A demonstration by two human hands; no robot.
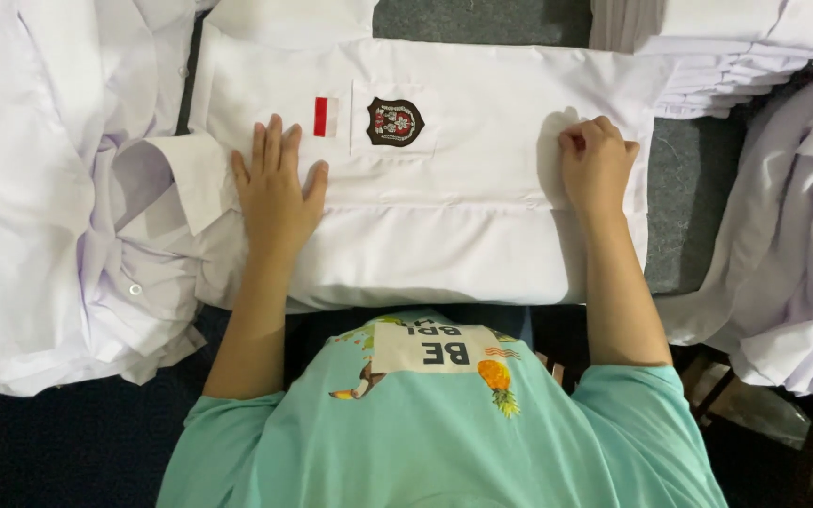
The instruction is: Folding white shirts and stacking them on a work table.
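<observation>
Left hand [275, 188] flat, fingers spread, pressing folded white shirt [444, 235] near collar [185, 179]. Right hand [597, 165] curled, pinching shirt's far-end fabric. Shirt lies across table centre; stack [726, 66] top right.

Soft, even overhead light falls on the white shirt [482, 188], nearly washing out its folds, with faint shadows beside the left hand [275, 188] and right hand [597, 162], while the lower corners sink into darkness and the whole view looks slightly soft.
</observation>
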